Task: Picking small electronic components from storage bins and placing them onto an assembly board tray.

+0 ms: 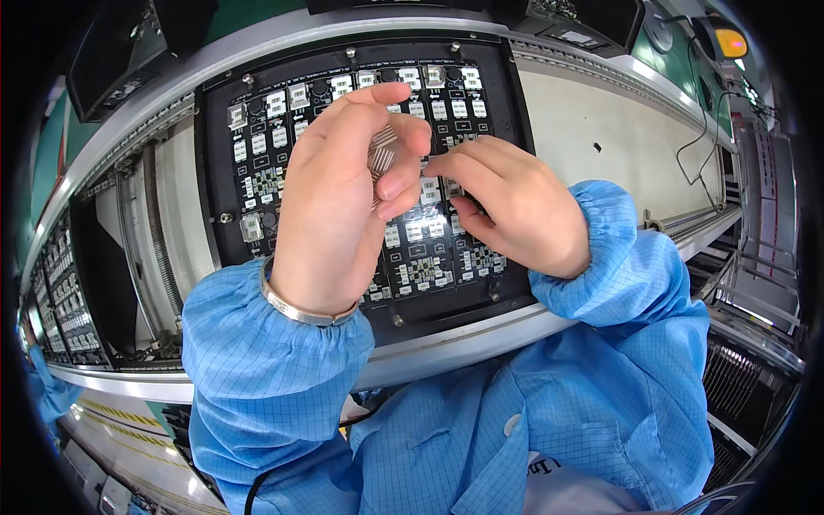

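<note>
My left hand (330, 184) is raised over the middle of a black carrier tray (215, 163), its fingers curled round several small silvery ridged metal pieces (383, 156). The tray bears rows of black circuit boards (425, 273) with white square parts. Some spots along the far row and left side carry square silvery parts (238, 117). My right hand (515, 202) reaches low over the boards from the right. Its thumb and fingers are drawn together near the board surface. Whatever lies at its fingertips is too small or hidden to name.
Metal conveyor rails (446, 339) run along the tray's near and far sides. At the far left stands another carrier with boards (64, 296). Black boxes (129, 47) sit beyond the far rail. An orange-lit device (730, 43) with cables is at the far right, above metal racks.
</note>
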Available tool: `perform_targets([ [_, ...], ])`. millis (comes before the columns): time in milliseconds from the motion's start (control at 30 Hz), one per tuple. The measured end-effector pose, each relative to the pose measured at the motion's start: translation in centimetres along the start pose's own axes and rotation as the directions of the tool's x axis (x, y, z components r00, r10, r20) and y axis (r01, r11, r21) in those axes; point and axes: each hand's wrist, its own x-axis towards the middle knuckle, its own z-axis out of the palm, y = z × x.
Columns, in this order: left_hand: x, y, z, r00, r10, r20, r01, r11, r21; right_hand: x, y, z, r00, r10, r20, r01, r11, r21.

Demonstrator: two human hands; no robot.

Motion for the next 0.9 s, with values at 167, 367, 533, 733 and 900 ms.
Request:
perform_targets([
  [167,0.0,-0.4,0.2,1.000,0.027,0.011,-0.026,0.998,-0.060,-0.7,-0.5,-0.4,0.999,-0.032,0.006,0.033,0.999,-0.038],
  [367,0.1,-0.5,0.6,1.000,0.022,0.016,-0.022,1.000,-0.007,-1.2,-0.6,-0.2,0.999,-0.050,-0.012,0.048,0.993,-0.110],
  [533,0.4,-1.1,1.5,0.998,0.048,0.032,-0.046,0.997,-0.058,-1.9,0.7,-0.9,0.994,0.065,-0.086,-0.066,0.998,-0.004],
  [733,-1.5,1.9,3.2,0.999,0.030,0.033,-0.024,0.987,-0.160,-2.0,1.0,-2.3,0.993,0.058,-0.102,-0.050,0.995,0.086],
  [900,-3.8,7.9,2.5,0.949,0.303,0.084,-0.263,0.911,-0.318,-2.4,3.1,-2.7,0.993,-0.104,-0.061,0.105,0.994,0.006],
])
